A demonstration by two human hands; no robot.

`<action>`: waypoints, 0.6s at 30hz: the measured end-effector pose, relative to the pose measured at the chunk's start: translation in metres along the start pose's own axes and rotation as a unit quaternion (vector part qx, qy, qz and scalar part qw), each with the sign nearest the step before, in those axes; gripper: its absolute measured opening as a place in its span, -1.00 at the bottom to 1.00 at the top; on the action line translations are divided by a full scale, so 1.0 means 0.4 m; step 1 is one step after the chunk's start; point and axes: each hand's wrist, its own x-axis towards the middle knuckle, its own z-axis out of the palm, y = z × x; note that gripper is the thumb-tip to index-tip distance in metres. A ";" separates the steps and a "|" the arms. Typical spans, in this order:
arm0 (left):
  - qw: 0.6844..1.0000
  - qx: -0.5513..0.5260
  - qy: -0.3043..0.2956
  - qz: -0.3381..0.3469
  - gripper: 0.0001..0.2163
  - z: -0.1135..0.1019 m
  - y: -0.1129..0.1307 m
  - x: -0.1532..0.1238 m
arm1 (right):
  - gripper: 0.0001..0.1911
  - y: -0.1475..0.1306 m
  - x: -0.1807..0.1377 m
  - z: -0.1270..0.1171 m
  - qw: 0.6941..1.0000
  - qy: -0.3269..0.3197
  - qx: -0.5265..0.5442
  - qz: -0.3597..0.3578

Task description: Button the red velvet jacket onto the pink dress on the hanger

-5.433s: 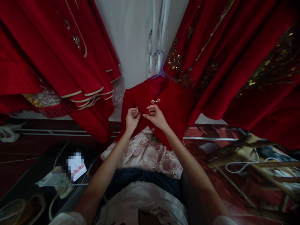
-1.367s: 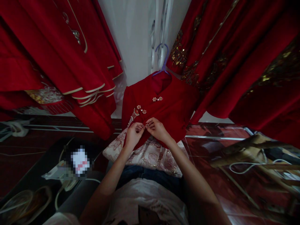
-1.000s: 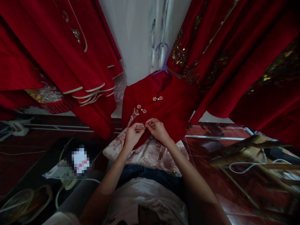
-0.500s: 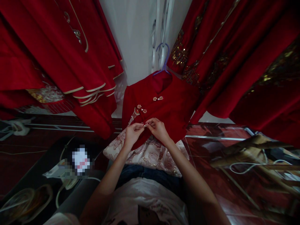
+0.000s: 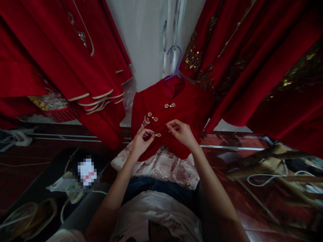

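A red jacket (image 5: 186,117) on a purple hanger (image 5: 179,64) hangs in front of me, its lower part over a pale pink patterned fabric (image 5: 168,168) on my lap. Beaded flower clasps run down its front: an upper clasp (image 5: 170,105), a middle clasp (image 5: 152,117) and a lower clasp (image 5: 157,135). My left hand (image 5: 141,143) pinches the left end of the lower clasp. A beaded tassel ornament (image 5: 145,121) lies just above that hand. Off the cloth, to the right of the clasp, my right hand (image 5: 182,132) has its fingertips together; anything in them is too small to see.
Red garments with light piping (image 5: 101,94) hang on the left, and red garments with gold sequins (image 5: 194,57) on the right. A dark surface at left holds a plastic bag (image 5: 59,183) and cords. A wooden frame (image 5: 264,161) with a white cord stands at right.
My right hand has drawn away from the lower clasp, up and to the right. My left hand stays at the clasp, whose right flower now shows.
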 end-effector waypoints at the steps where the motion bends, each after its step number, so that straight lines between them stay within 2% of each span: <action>1: 1.000 0.021 -0.013 0.012 -0.88 0.004 0.004 -0.002 | -0.83 -0.004 -0.001 0.002 1.000 -0.012 0.003 -0.005; 4: 0.997 0.069 -0.028 0.031 -0.87 0.019 0.011 -0.007 | -0.84 -0.013 -0.004 0.009 0.999 -0.043 0.008 -0.023; 7: 0.996 0.079 -0.020 0.026 -0.91 0.028 0.014 -0.006 | -0.85 -0.016 -0.006 0.008 0.998 -0.048 0.010 -0.031; 14: 1.000 -0.017 0.000 -0.024 -0.93 0.041 0.019 -0.005 | -0.84 -0.004 -0.003 0.000 0.999 -0.033 0.009 -0.022; 18: 0.999 -0.041 0.001 -0.023 -0.97 0.048 0.028 -0.005 | -0.85 -0.002 -0.003 -0.001 0.999 -0.039 0.007 -0.018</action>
